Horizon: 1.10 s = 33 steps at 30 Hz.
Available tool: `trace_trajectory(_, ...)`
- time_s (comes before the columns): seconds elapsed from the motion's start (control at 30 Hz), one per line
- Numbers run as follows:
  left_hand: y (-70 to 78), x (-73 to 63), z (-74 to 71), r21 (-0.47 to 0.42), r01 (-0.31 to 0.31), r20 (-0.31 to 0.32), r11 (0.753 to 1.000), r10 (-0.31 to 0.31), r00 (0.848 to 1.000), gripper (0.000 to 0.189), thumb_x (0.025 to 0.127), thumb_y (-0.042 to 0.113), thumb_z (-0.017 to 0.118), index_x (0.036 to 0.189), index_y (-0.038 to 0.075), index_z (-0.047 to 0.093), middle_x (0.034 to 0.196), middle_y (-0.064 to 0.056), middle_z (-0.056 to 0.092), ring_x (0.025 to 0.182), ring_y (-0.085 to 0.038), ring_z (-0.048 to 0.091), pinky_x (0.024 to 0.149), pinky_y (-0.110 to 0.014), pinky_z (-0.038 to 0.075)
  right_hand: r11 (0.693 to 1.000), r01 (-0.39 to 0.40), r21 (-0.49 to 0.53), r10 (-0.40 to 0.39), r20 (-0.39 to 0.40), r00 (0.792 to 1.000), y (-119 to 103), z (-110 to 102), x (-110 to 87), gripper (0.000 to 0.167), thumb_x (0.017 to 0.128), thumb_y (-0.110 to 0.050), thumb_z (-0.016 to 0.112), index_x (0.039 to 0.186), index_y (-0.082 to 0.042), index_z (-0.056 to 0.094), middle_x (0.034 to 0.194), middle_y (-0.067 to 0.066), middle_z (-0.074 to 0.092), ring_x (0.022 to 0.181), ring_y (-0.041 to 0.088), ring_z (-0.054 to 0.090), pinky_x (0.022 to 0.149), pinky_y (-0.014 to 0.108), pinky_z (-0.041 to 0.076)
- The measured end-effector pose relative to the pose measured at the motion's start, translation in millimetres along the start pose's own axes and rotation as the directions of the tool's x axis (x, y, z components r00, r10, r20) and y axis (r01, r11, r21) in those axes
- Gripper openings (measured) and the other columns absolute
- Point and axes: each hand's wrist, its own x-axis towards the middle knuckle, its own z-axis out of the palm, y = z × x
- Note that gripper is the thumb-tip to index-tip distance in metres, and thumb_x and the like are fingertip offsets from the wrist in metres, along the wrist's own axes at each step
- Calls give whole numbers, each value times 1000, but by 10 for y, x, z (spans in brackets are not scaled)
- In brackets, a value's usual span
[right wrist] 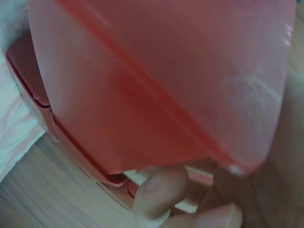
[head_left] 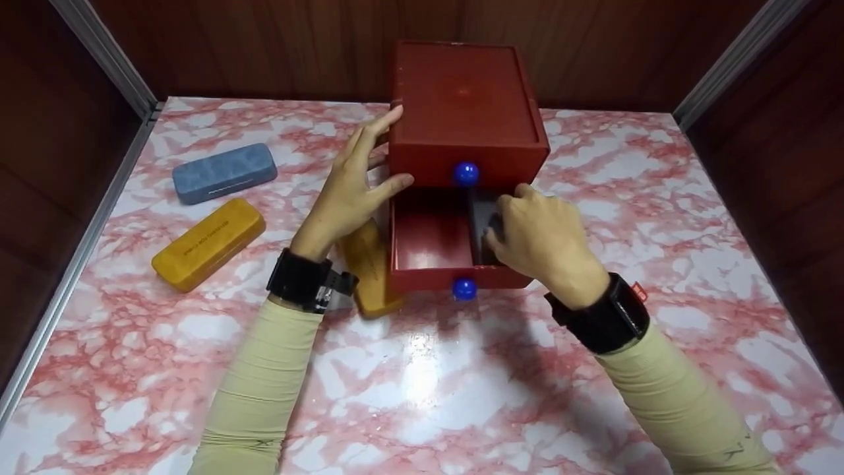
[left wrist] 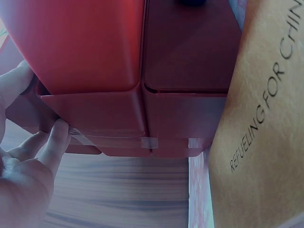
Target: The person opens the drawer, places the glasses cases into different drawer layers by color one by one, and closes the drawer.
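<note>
A red drawer cabinet (head_left: 465,99) with blue ball knobs stands at the back middle, one red drawer (head_left: 432,241) pulled out beneath its top section. My left hand (head_left: 349,178) rests against the cabinet's left side, fingers stretched along it and thumb at the front edge. Fingers of my right hand (head_left: 544,231) curl over a dark grey case (head_left: 483,218) in the right part of the drawer, thumb on its side. In the right wrist view the drawer's wall (right wrist: 142,109) hides the case, with curled fingers (right wrist: 164,187) showing below it.
A mustard case (head_left: 372,270) lies close by the drawer's left side, partly behind my left wrist. Further left are another mustard case (head_left: 210,244) and a blue case (head_left: 225,173). Wood-patterned panels (head_left: 264,53) enclose the marbled red and white table (head_left: 422,409).
</note>
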Motion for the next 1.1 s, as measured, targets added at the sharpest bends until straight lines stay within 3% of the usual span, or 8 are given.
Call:
trace_trajectory(0.17,23,1,-3,-2,37,6,999,-37,999,83,94,18,81,166,20,38,167,0,39,151,-11,41,116,-32,45,990,77,117,-78,0,997,111,-38,-13,26,94,-28,71,107,-7,81,99,17,68,78,44,69,64,61,56)
trace_trajectory(0.27,26,2,1,-3,12,1,1000,-12,1000,83,94,17,81,165,18,38,167,-2,39,151,-14,42,116,-32,46,977,102,187,-100,-19,995,185,-70,-13,30,96,-30,72,114,-7,81,104,15,70,87,39,70,69,58,57)
trace_trajectory(0.4,4,13,8,-2,-3,-2,1000,3,1000,83,95,18,80,166,16,37,167,-2,39,151,-15,41,116,-33,46,955,100,280,-83,-72,994,269,-121,-13,28,95,-30,76,112,-9,81,104,9,73,91,31,69,72,50,55)
trace_trajectory(0.47,8,16,8,3,17,-2,1000,-17,1000,83,95,17,80,165,16,37,168,-3,38,152,-14,41,117,-33,45,942,105,320,-77,-98,992,305,-140,-11,25,95,-29,77,111,-10,81,100,5,73,90,25,68,72,46,53)
trace_trajectory(0.6,2,16,7,0,26,-3,1000,-26,1000,83,95,17,80,165,15,38,168,-3,38,151,-14,41,117,-33,45,915,135,380,-78,-162,984,376,-173,-15,19,98,-26,75,111,-14,81,94,0,73,72,18,61,67,35,48)
trace_trajectory(0.7,-2,13,10,-11,6,-6,1000,-6,1000,83,94,18,81,165,15,38,167,-3,39,151,-15,42,116,-33,46,890,154,428,-64,-219,974,431,-196,-23,15,99,-24,75,109,-16,82,96,-2,74,62,15,55,62,27,44)
trace_trajectory(0.8,7,10,12,-13,6,-9,1000,-6,1000,82,94,18,81,165,14,39,166,-4,40,151,-15,42,116,-33,46,858,167,485,-34,-270,962,475,-221,-15,12,99,-22,75,106,-16,83,96,-4,75,64,12,56,62,21,43)
trace_trajectory(1.1,9,14,14,-7,37,-1,999,-37,999,82,95,16,80,165,14,38,167,-5,39,150,-16,43,117,-34,45,777,154,611,94,-355,930,575,-219,28,10,96,-16,77,103,-16,84,93,-4,77,70,9,62,63,20,47)
